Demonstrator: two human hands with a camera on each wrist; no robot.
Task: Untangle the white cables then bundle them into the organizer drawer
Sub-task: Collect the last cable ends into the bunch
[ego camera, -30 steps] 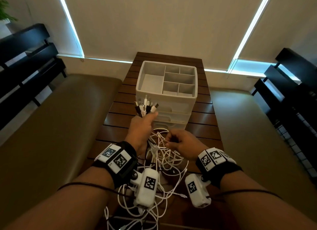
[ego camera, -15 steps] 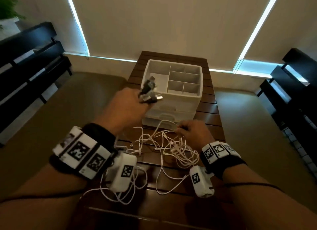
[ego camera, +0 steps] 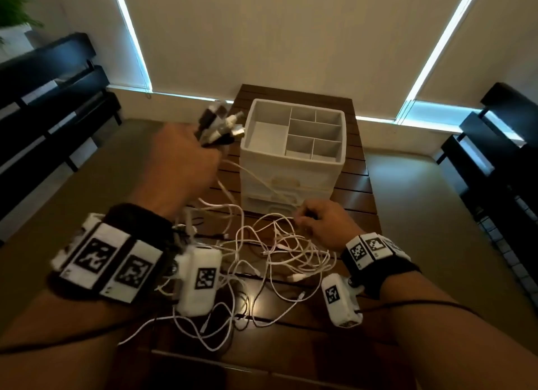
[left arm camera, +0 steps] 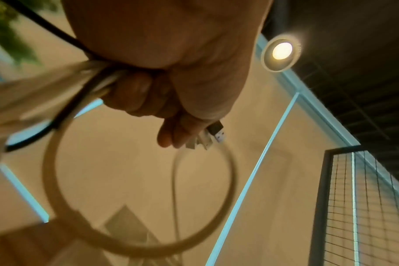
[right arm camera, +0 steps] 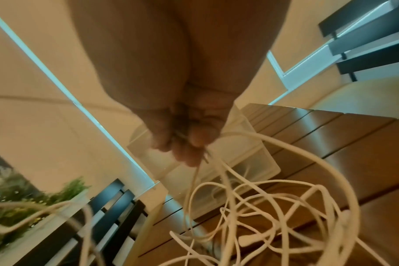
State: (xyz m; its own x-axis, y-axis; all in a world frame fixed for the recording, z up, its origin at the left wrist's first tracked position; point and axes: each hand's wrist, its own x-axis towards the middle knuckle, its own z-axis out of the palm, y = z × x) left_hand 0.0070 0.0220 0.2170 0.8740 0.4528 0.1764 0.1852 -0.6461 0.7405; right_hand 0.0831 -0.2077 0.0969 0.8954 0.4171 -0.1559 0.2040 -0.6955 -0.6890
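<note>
Since the earlier frame my left hand [ego camera: 186, 162] rose, fist clamped on the plug ends [ego camera: 221, 126], left of the organizer [ego camera: 292, 168]. Right hand [ego camera: 323, 225] pinches cables [ego camera: 279, 253] mid-table, strands running between hands.

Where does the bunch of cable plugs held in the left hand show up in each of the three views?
Head: bunch of cable plugs fans out above the left hand, upper left of centre, beside the white organizer.
Left wrist: plugs poke out past the fingers, centre right.
Right wrist: not in it.
Shared landmark: the white cables appear in all three.
</note>
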